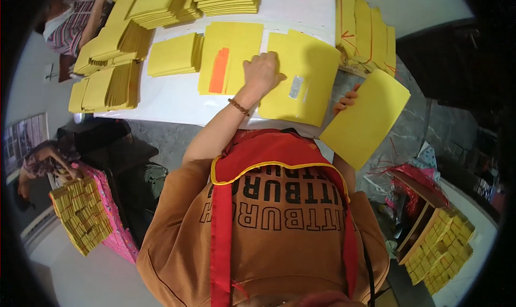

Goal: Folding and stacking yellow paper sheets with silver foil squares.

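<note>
My left hand (pixel 262 73), with a beaded bracelet at its wrist, rests over the left edge of a pile of yellow paper sheets (pixel 317 86). Its thumb is spread from the bent fingers, and nothing is seen lifted in it. A small silver rectangle (pixel 295 87) shows on that pile. Just left of the hand lies another yellow pile (pixel 247 38) with an orange rectangle (pixel 218 71). Beyond the table's right front edge, my right hand (pixel 346 99) grips a yellow paper stack (pixel 371 119) tilted in the air. Its fingertips curl over the stack's left edge; the rest is hidden.
Stacks of folded yellow paper (pixel 113 86) line the left and far sides of the white table (pixel 177 100). Red-tied yellow bundles (pixel 365 33) stand at the right. A person in a striped top (pixel 75 27) is at far left. More yellow bundles (pixel 441 248) sit low right.
</note>
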Demonstrator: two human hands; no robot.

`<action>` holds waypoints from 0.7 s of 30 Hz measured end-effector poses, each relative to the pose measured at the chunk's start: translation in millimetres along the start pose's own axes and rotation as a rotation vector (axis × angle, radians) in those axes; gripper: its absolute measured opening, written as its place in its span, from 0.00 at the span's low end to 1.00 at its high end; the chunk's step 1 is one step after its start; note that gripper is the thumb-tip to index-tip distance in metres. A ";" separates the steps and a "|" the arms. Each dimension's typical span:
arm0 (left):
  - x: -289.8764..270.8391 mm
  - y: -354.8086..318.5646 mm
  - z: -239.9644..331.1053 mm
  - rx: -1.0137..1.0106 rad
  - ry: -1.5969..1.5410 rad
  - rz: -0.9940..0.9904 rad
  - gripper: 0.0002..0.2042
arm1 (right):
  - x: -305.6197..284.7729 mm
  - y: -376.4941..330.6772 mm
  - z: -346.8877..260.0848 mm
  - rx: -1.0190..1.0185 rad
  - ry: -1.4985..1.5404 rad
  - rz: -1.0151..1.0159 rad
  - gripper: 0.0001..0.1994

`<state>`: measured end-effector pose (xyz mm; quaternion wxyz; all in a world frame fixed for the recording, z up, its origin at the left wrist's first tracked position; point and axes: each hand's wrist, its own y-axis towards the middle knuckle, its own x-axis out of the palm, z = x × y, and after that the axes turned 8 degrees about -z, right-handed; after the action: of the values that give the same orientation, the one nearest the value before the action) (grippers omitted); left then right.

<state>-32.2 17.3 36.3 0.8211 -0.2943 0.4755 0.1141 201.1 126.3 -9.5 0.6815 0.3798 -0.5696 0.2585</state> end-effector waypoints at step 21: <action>21.0 5.4 -6.7 0.090 -0.173 0.247 0.26 | -59.4 2.5 -6.3 -0.065 -0.120 -0.166 0.21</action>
<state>-28.5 15.7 14.0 0.8512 -0.1855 0.4403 0.2174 189.9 137.6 -67.2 0.6773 0.4183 -0.5839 0.1592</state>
